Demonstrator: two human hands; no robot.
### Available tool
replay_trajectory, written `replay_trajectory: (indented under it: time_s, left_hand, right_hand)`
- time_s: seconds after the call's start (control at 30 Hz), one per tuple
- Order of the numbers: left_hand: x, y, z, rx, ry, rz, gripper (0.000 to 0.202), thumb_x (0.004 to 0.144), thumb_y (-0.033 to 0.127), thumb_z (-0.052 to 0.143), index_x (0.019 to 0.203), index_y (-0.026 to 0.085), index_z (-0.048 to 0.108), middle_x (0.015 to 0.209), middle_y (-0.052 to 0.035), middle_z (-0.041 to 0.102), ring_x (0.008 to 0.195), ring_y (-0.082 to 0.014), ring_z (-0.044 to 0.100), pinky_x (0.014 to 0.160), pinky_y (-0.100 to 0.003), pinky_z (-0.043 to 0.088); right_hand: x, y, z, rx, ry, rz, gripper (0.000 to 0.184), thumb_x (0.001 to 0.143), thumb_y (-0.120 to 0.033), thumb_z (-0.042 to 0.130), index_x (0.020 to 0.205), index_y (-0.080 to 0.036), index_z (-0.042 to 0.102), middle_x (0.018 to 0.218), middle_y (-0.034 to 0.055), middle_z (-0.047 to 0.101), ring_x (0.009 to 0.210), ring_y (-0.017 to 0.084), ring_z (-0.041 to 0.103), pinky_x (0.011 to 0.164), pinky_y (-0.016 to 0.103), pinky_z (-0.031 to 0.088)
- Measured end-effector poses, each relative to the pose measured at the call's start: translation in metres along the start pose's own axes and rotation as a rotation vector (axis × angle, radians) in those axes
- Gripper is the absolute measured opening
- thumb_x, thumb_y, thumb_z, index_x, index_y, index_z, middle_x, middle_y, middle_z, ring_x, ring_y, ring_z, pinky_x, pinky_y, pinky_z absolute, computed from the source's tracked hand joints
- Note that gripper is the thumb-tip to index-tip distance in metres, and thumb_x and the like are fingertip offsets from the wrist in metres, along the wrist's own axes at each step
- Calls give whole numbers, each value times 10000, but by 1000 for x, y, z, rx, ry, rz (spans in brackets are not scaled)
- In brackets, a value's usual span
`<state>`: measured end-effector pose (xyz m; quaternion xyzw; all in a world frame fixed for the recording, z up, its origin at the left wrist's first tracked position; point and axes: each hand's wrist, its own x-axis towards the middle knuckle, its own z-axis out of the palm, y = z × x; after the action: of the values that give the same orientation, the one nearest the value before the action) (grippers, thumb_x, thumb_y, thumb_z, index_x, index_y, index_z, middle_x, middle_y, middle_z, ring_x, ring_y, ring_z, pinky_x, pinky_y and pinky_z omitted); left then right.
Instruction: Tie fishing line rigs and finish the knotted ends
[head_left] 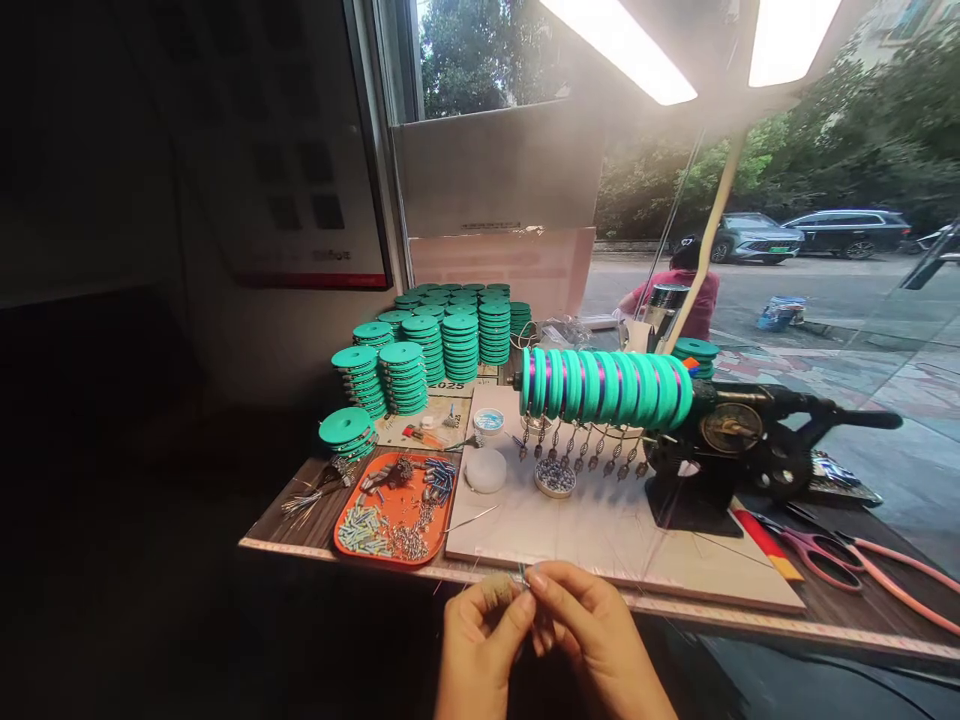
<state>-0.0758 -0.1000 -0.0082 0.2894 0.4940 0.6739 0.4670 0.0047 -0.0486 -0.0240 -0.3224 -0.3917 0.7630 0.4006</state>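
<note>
My left hand, with a tan wrap round one finger, and my right hand meet at the table's front edge. Both are closed in a pinch, fingertips together. Between them shows a tiny dark piece, too small to name. Beyond them, a row of green foam spools with purple line sits on the shaft of a hand-cranked winder. Small metal weights hang below the spools. An orange tray of small metal and pale tube-like parts stands to the left of my hands.
Stacks of green spools stand at the back left. A round tub of small beads and a white round lid sit on the pale board. Scissors lie at right. Behind the glass is a person in pink.
</note>
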Motion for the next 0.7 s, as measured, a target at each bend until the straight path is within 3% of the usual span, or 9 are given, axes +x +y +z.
replay_trajectory:
  time_s: [0.2,0.4,0.7]
  left_hand:
    - [-7,4,-4,-20,44,-29,258,613,331,703,517,107,618,466,-4,536,459,-92,457,483,-201,362]
    - [-14,5,-15,32,78,11,293,603,345,703,465,116,584,437,0,520,444,-94,445,478,-205,361]
    - [-26,11,-32,6,144,1,305,561,362,736,468,118,579,421,0,537,420,-88,457,459,-191,363]
  right_hand:
    - [-8,0,5,3,18,54,319,499,-386,783,596,-108,659,443,-23,544,380,66,461,394,189,394]
    - [-14,10,12,59,-11,77,272,539,-351,775,642,-128,659,477,-32,555,386,59,469,408,193,433]
    - [-20,18,34,71,-37,132,288,508,-353,788,560,-121,624,426,-39,535,351,50,472,380,157,395]
